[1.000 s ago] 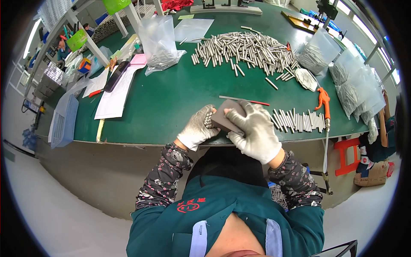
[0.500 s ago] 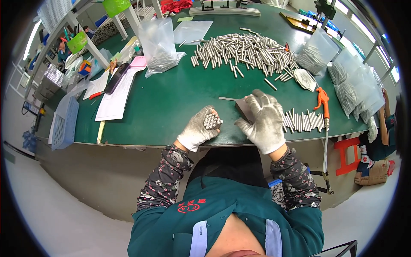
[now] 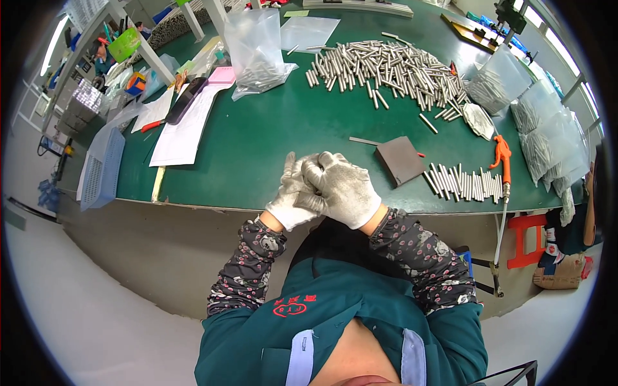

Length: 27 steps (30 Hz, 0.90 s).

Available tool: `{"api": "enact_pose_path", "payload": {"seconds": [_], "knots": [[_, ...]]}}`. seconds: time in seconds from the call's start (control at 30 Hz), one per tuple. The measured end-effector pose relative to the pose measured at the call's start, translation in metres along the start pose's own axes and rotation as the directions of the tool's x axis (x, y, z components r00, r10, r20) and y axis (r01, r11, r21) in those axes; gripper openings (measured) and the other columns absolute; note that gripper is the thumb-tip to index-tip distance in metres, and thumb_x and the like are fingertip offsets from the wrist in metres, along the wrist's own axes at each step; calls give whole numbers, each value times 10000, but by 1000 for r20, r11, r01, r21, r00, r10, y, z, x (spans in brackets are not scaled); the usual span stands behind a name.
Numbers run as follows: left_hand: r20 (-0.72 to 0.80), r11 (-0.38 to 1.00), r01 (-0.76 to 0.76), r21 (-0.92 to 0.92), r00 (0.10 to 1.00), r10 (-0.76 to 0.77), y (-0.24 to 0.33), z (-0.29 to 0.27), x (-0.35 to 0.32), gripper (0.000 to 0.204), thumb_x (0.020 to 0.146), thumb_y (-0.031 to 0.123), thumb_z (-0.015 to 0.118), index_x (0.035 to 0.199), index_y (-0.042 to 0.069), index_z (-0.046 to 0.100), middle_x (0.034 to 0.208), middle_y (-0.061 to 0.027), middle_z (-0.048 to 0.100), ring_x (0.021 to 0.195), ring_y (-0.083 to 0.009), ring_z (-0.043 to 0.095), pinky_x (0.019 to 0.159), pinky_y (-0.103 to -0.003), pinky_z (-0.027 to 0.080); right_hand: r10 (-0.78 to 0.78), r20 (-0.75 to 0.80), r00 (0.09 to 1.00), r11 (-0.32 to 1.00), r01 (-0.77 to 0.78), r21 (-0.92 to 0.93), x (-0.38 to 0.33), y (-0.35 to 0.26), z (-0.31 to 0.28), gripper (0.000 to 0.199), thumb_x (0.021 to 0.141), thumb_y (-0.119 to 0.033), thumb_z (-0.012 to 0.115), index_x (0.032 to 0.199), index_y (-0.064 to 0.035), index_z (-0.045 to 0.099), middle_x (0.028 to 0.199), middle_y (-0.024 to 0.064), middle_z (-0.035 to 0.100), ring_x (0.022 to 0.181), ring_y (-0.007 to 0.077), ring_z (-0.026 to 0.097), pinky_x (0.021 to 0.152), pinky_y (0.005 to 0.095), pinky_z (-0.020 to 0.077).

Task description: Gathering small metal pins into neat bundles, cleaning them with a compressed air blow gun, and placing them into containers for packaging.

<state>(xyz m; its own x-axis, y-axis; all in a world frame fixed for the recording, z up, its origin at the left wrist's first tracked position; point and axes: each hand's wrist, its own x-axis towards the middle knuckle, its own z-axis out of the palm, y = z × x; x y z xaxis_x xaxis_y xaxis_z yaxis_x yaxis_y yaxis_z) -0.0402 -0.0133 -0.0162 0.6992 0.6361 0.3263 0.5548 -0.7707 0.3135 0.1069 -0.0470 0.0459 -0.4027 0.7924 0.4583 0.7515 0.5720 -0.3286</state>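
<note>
both gloved hands, left hand [image 3: 291,201] and right hand [image 3: 340,188], pressed together at frame centre near the table edge [image 3: 212,207], contents hidden; any rods cupped inside could slip floorward.

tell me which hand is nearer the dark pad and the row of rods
Right, I'd judge. The right hand lies over the left hand, on the side of the dark pad and row of rods.

One head-worn fisheye view looks steeply down, close above the green table [image 3: 270,141] filling the frame's upper half.
</note>
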Motion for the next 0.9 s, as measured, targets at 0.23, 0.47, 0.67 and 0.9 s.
{"api": "enact_pose_path", "payload": {"seconds": [0.23, 0.47, 0.67, 0.9], "knots": [[-20, 961, 218, 170, 976, -218, 11, -21, -15, 751, 628, 537, 649, 1219, 115, 463, 1246, -112, 412, 1237, -324, 306, 1053, -533, 136, -158, -93, 983, 987, 160, 13, 7, 12, 14, 124, 721, -138, 628, 802, -52, 591, 781, 91, 595, 667, 240, 578, 550, 336, 467], [-236, 970, 241, -36, 941, -242, 4, -39, -29, 522, 621, 228, 727, 1067, 26, 548, 1139, -122, 505, 1162, -348, 409, 960, -437, 343, -52, -467, 883, 997, 76, 34, 26, 15, -12, 91, 664, -1, 627, 747, -23, 598, 609, 81, 532, 538, 210, 536, 480, 301, 432], [-385, 957, 234, -171, 878, -284, 8, -36, -27, 475, 648, 87, 683, 1092, 25, 530, 1127, -122, 525, 1142, -331, 438, 959, -408, 352, -34, -117, 993, 996, 24, -88, 13, 17, 10, 59, 707, -90, 596, 743, -45, 582, 672, 102, 564, 630, 257, 567, 538, 328, 462], [-362, 963, 158, -218, 903, -230, 20, -31, -31, 846, 674, 536, 647, 1290, 18, 386, 1289, -181, 395, 1242, -355, 318, 1037, -445, 231, 711, 313, 629, -164, -285, 944, -8, 21, 12, 114, 820, -174, 575, 754, -82, 565, 627, -11, 546, 497, 66, 502, 465, 199, 409]]}}
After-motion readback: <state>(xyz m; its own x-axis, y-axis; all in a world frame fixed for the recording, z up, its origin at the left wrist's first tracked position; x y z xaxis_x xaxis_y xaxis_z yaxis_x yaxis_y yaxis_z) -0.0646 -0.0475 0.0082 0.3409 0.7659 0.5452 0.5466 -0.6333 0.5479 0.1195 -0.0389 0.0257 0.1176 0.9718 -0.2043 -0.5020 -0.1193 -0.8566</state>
